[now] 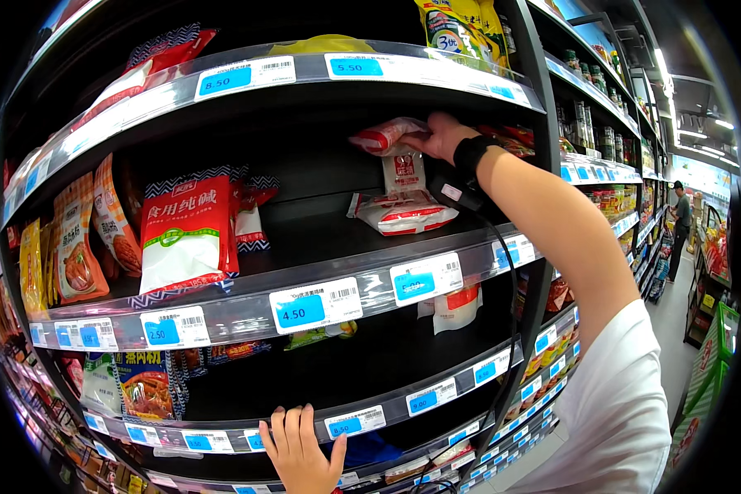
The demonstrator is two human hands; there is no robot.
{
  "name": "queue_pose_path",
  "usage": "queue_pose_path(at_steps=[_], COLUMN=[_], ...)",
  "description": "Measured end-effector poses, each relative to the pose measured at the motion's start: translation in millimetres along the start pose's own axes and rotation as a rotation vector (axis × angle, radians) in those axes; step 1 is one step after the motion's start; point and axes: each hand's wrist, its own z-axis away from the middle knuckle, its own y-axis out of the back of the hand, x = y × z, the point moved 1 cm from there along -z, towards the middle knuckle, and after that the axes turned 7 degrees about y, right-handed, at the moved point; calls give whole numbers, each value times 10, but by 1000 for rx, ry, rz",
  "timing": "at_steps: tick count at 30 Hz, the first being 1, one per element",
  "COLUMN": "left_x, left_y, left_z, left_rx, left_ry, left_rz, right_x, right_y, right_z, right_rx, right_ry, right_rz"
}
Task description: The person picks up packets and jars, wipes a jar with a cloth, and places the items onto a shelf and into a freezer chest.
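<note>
My right hand [439, 137], with a black band at the wrist, reaches into the middle shelf and grips a red and white plastic packet [388, 136]. Just below it, a white packet with a red panel [404, 173] stands behind another red and white packet [404, 212] lying flat on the shelf. My left hand [302, 451] rests its fingertips on the price-tag rail [355, 422] of a lower shelf, holding nothing. A large red and white bag [185, 231] stands upright on the middle shelf at the left.
Orange seasoning pouches [77, 238] stand at the far left of that shelf. A clear lip with price tags [315, 305] runs along its front. A black cable [514, 290] hangs below my right forearm. In the aisle at the right, a person [681, 216] stands far off.
</note>
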Motion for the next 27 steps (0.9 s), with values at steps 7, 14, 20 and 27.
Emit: queue_pose_path(at_steps=[7,14,20,27], left_x=[-11,76,41,-39], left_y=[-22,57,-164,-100], left_z=[3,-47,13,672], left_rx=[-4,26,-28,161], left_ry=[5,-19,77,-270], left_rz=[17,-64,-31,274], right_x=[40,-961,-964,-1052], right_y=[23,695,643,554], right_z=[-17,804,1259,2073], right_rx=[-360,-295,-197,-236], right_ry=[-67,-397,-216,77], right_rz=[-1044,-1487,-1740,-1747])
